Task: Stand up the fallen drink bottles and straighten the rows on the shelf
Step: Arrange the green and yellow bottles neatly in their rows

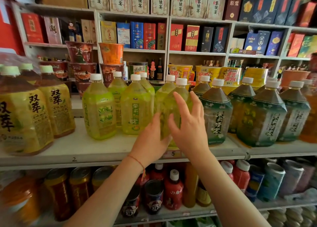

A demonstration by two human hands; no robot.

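A light-green tea bottle (173, 99) with a white cap stands upright in the middle of the white shelf (96, 151), near its front edge. My left hand (149, 142) holds its lower left side, and the fingers show blurred through the plastic. My right hand (188, 123) lies against its front and right side with fingers spread and fairly straight. To the left stand more light-green bottles (99, 110), one turned at an angle. Dark-green-labelled tea bottles (217, 113) stand to the right, and yellow-labelled bottles (56, 106) at far left. All bottles in view are upright.
Instant noodle cups (111, 53) are stacked behind the bottles. Boxed goods (137, 35) fill the upper shelves. The shelf below holds cans (80, 185) and red bottles (174, 190). A bare strip of shelf runs along the front edge left of my hands.
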